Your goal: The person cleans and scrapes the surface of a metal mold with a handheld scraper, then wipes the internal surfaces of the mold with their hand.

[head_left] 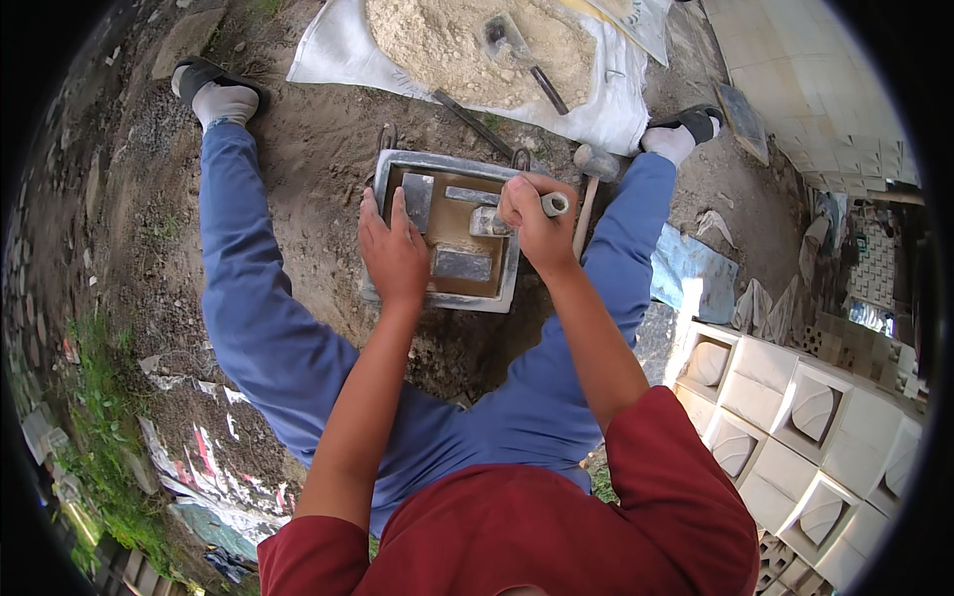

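Note:
A square metal mould (505, 280) lies on the ground between my legs, with brown material and several grey rectangular blocks (463, 264) inside its rim. My left hand (394, 256) rests open over the mould's left side, fingers stretched out, beside the tall upper-left block (417, 202). My right hand (537, 221) is closed around a tool with a pale, hollow round handle (555, 205), over the mould's right side. A pale, dusty flat piece (487, 222) shows just left of that fist; whether it belongs to the tool I cannot tell.
Beyond the mould, a white sack (328, 50) bears pale powder (427, 40) and a scoop (505, 38). A dark bar (471, 121) lies before it. A mallet (588, 184) lies beside my right leg. Patterned pale blocks (765, 397) are stacked at the right.

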{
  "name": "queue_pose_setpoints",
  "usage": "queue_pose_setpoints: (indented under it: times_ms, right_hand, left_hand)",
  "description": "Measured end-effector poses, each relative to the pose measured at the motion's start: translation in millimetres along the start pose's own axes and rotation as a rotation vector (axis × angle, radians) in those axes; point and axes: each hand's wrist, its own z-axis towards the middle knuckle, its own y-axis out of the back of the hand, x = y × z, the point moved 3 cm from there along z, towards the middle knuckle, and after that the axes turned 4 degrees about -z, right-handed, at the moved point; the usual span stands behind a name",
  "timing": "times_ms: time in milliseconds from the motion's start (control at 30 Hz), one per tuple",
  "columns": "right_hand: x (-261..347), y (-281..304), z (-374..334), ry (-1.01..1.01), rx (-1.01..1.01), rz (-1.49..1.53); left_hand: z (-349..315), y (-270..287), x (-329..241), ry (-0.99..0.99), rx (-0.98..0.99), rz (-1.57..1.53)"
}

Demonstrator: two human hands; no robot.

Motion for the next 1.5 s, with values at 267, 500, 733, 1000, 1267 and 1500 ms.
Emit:
queue_pose_setpoints:
  times_ms: [267, 500, 733, 1000, 1267, 1500]
  right_hand:
    - [0.6, -4.1, -4.3, -0.037, -0.008, 0.082]
    - [-2.6, 0.3, -13.4, 0.009, -0.056, -0.077]
    - [-3.2, -3.2, -18.2, 0.042, -0.040, -0.097]
    - [52.8, 50.1, -11.3, 0.142, -0.185, 0.452]
    - [27.6, 113.2, -42.3, 0.115, -0.432, 0.127]
    - [-38.8, 153.5, -85.4, -0.048, -0.574, 0.062]
  left_hand:
    - [-1.8, 0.5, 2.3, -0.009, -0.012, 0.007]
    - [-1.2, -1.9, -0.5, -0.031, -0.034, -0.016]
    - [-2.1, -1.2, 1.3, -0.035, -0.028, -0.009]
    - [-22.6, 8.9, -21.7, -0.396, 0.192, -0.092]
    - [-53.7, 0.6, -56.3, -0.412, 0.387, 0.112]
    - [-55.1, -13.0, -82.6, -0.405, 0.431, 0.203]
